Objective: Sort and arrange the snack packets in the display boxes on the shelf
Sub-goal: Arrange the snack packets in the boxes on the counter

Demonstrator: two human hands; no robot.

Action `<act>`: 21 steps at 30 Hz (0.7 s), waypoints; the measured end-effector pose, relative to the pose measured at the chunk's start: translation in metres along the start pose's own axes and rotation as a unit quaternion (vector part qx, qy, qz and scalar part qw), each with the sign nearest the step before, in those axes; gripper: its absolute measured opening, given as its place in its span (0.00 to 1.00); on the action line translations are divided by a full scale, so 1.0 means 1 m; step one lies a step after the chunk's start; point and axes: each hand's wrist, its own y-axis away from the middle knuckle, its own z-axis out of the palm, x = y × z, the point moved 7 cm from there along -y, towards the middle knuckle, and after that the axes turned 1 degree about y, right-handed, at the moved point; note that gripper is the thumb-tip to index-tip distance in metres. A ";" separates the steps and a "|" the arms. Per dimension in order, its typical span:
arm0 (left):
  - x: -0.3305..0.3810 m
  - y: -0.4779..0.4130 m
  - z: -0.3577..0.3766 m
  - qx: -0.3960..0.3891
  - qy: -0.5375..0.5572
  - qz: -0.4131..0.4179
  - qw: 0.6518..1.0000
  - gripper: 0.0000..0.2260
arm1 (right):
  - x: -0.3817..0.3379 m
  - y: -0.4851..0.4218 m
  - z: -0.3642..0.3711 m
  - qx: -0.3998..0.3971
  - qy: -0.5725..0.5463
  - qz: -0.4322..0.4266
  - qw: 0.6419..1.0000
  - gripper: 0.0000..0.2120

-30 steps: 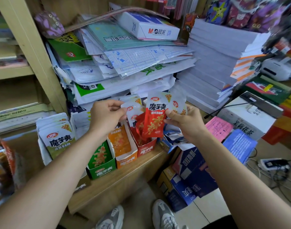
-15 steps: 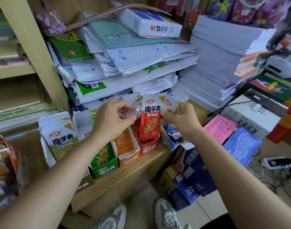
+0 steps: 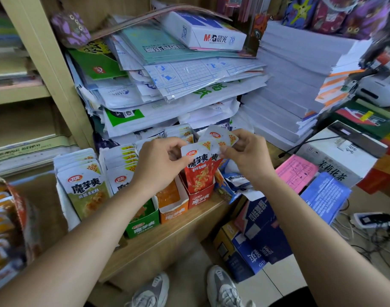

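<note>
Red snack packets (image 3: 198, 171) stand with their lower ends inside the red display box (image 3: 199, 197) on the wooden shelf (image 3: 167, 233). My left hand (image 3: 160, 161) pinches the top left edge of the front packet. My right hand (image 3: 245, 151) pinches the white tops of the packets behind it. To the left stand an orange box (image 3: 174, 209) and a green box (image 3: 143, 224). Further left are upright rows of green-label packets (image 3: 84, 185) and white-topped packets (image 3: 121, 165).
A tall, messy pile of paper packs (image 3: 167, 85) rises right behind the boxes. White paper reams (image 3: 289, 96) are stacked at the right. Blue cartons (image 3: 256, 235) and a white carton (image 3: 337, 160) sit below the shelf's right end. My shoes (image 3: 189, 289) are on the floor.
Both hands have lowered the red packets from above the shelf into the red box. The fanned packets are now gathered closer together.
</note>
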 end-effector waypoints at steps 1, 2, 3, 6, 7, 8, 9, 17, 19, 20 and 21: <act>0.000 0.001 -0.001 0.006 0.018 0.001 1.000 0.06 | -0.001 0.000 -0.002 0.020 -0.016 -0.003 1.000 0.08; 0.003 0.003 -0.002 0.012 0.039 0.007 0.999 0.04 | -0.003 -0.001 -0.004 0.037 -0.036 -0.007 0.999 0.07; 0.006 0.004 -0.003 0.020 0.057 0.018 0.998 0.03 | -0.006 -0.002 -0.006 0.050 -0.058 -0.014 0.997 0.06; 0.019 0.009 -0.004 0.018 0.073 0.049 0.996 0.03 | -0.017 -0.002 -0.009 0.067 -0.109 -0.041 0.991 0.02; 0.020 0.009 0.000 -0.006 0.066 0.047 0.997 0.03 | -0.020 -0.003 -0.009 0.063 -0.118 -0.044 0.990 0.02; 0.018 0.009 0.005 -0.041 0.051 0.037 0.997 0.04 | -0.021 -0.004 -0.007 0.051 -0.120 -0.043 0.990 0.01; 0.014 0.009 0.012 -0.077 0.027 0.026 0.996 0.04 | -0.019 -0.004 -0.005 0.036 -0.114 -0.039 0.992 0.03; 0.010 0.011 -0.004 0.008 -0.023 0.037 0.999 0.16 | -0.011 -0.004 0.004 -0.008 -0.185 -0.009 0.983 0.04; 0.010 0.009 -0.009 0.036 -0.028 0.032 0.998 0.23 | -0.006 -0.004 0.011 -0.039 -0.198 0.011 0.979 0.03; 0.009 0.009 -0.009 0.035 -0.032 0.029 0.998 0.26 | -0.003 -0.003 0.015 -0.060 -0.193 0.019 0.979 0.02; 0.007 0.008 -0.007 0.028 -0.037 0.026 0.999 0.26 | -0.001 -0.003 0.017 -0.075 -0.183 0.023 0.980 0.02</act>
